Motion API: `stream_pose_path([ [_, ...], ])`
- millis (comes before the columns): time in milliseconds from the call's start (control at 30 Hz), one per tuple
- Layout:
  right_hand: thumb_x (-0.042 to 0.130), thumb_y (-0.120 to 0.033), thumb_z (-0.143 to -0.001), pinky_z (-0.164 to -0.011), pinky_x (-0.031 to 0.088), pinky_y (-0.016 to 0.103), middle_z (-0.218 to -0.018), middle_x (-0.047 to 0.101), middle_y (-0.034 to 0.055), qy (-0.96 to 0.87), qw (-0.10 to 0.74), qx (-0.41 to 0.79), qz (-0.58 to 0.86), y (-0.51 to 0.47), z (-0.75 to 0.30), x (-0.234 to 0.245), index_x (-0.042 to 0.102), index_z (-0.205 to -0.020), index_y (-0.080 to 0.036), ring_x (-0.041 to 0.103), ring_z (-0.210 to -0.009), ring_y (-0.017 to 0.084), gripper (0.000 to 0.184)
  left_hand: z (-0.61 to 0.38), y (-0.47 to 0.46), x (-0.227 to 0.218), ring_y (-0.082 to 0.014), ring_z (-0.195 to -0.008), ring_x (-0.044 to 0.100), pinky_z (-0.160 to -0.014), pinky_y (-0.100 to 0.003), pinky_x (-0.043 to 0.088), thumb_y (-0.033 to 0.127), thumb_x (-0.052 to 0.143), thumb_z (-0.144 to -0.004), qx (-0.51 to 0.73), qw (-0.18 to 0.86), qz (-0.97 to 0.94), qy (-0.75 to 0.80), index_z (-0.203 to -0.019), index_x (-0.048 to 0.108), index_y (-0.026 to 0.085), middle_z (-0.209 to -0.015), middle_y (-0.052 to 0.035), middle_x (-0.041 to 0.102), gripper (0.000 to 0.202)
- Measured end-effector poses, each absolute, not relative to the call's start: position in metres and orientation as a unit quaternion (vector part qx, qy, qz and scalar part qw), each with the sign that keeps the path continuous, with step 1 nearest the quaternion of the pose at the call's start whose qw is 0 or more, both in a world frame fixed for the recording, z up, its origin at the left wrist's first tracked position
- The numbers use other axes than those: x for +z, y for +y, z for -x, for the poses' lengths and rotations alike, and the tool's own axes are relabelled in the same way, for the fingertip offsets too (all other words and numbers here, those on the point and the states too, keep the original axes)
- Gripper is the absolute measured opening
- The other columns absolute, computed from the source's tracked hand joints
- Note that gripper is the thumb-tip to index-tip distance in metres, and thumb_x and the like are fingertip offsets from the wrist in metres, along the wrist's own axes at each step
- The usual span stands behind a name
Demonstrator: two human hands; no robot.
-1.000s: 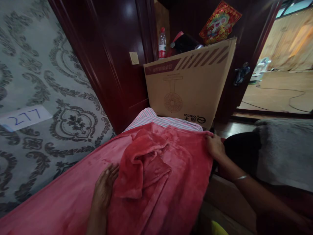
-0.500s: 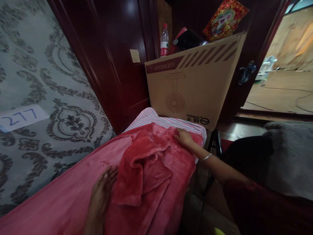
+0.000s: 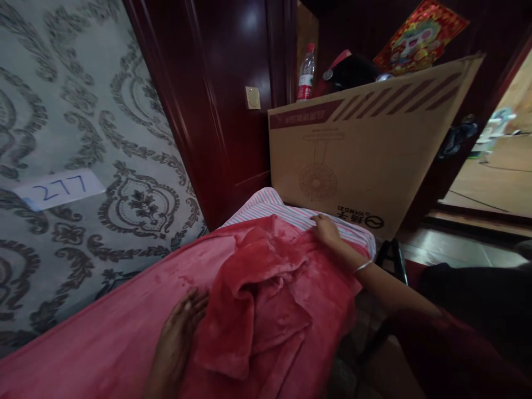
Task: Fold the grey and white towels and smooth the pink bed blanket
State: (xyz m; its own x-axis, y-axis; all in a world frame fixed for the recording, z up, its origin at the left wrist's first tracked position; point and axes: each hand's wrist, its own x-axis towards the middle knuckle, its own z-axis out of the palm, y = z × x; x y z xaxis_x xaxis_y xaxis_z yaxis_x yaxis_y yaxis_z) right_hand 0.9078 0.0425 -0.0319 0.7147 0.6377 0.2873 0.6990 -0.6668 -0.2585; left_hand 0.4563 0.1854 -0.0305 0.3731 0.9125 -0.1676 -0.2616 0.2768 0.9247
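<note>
A pink fleece blanket (image 3: 124, 327) covers a narrow bed, with a bunched fold (image 3: 253, 299) in its middle. My left hand (image 3: 180, 332) lies flat on the blanket, fingers spread, just left of the fold. My right hand (image 3: 326, 230) reaches to the blanket's far edge, fingers closed down on the cloth where it meets a pink-and-white striped sheet (image 3: 274, 205). A thin bangle sits on my right wrist.
A big cardboard fan box (image 3: 366, 149) stands at the bed's end, with a water bottle (image 3: 306, 80) and dark items on top. Patterned wallpaper with a "277" label (image 3: 60, 188) runs along the left. Dark wood panelling behind; an open doorway at right.
My right hand moved from the blanket's right side edge to its far edge near the striped sheet. The view has shifted right. The left hand has stayed put.
</note>
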Motion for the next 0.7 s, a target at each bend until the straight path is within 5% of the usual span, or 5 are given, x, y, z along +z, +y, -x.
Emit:
stream_pose_path([
  [200,0.066,-0.028,-0.09,-0.097,0.046,0.025,-0.136,0.064,0.0125,-0.434,0.244,-0.008,0.867,0.161,-0.905,-0.019,0.049,-0.149,-0.016,0.063,-0.118,0.022,0.063,-0.455,0.183,-0.032,-0.0328,-0.102,0.072,-0.085,-0.04,0.06,0.04,0.093,-0.044,0.422,0.703,-0.418,0.391,-0.106,0.07,0.018,-0.106,-0.0127,0.077,0.069],
  [367,0.078,-0.022,-0.075,-0.088,0.049,0.025,-0.131,0.067,0.0103,-0.45,0.238,0.036,0.86,0.213,-0.904,-0.031,0.042,-0.153,-0.019,0.066,-0.11,0.022,0.086,-0.452,0.18,-0.036,-0.0318,-0.103,0.072,-0.089,-0.041,0.06,0.042,0.09,-0.053,0.415,0.687,-0.448,0.394,-0.108,0.071,0.019,-0.112,-0.013,0.076,0.063],
  [533,0.065,-0.019,-0.084,-0.086,0.048,0.026,-0.118,0.07,0.0129,-0.442,0.237,0.009,0.865,0.241,-0.91,-0.033,0.07,-0.12,-0.015,0.066,-0.106,0.025,0.037,-0.447,0.177,-0.057,-0.0323,-0.114,0.067,-0.1,-0.045,0.056,0.06,0.074,-0.072,0.393,0.559,-0.599,0.417,-0.113,0.072,0.022,-0.121,-0.0107,0.073,0.056],
  [700,0.047,-0.019,-0.095,-0.095,0.044,0.03,-0.131,0.06,0.018,-0.409,0.278,-0.076,0.866,0.279,-0.927,-0.003,0.066,-0.126,-0.012,0.059,-0.116,0.026,0.037,-0.451,0.158,-0.084,-0.029,-0.123,0.062,-0.113,-0.045,0.046,0.057,0.061,-0.085,0.399,0.329,-0.754,0.405,-0.118,0.072,0.028,-0.129,-0.0063,0.07,0.045],
])
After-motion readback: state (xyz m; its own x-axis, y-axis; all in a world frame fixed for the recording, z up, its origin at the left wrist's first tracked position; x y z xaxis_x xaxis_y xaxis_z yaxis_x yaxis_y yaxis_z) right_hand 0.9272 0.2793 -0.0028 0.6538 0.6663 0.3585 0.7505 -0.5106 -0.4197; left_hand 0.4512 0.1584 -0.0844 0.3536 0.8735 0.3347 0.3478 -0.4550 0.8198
